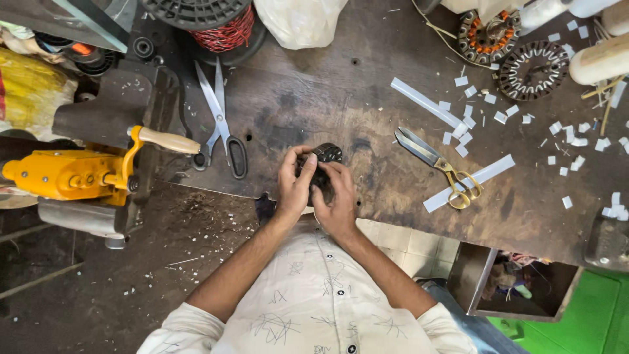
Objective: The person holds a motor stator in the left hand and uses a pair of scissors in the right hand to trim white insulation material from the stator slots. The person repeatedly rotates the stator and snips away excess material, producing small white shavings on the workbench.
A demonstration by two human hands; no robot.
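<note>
Both my hands hold a small round dark motor stator (325,157) just above the near edge of the dark wooden workbench (367,190). My left hand (295,185) wraps its left side, with the thumb up on the rim. From the right, my right hand (335,196) grips it, fingers curled over the part. The hands hide most of the stator; only its top edge shows.
Black-handled scissors (223,124) lie to the left and gold-handled scissors (438,164) to the right, beside white strips (470,182) and paper scraps. A yellow hand-crank winder (72,174) stands far left. Two more stators (532,69) and a red wire spool (226,29) sit at the back. An open drawer (524,282) is lower right.
</note>
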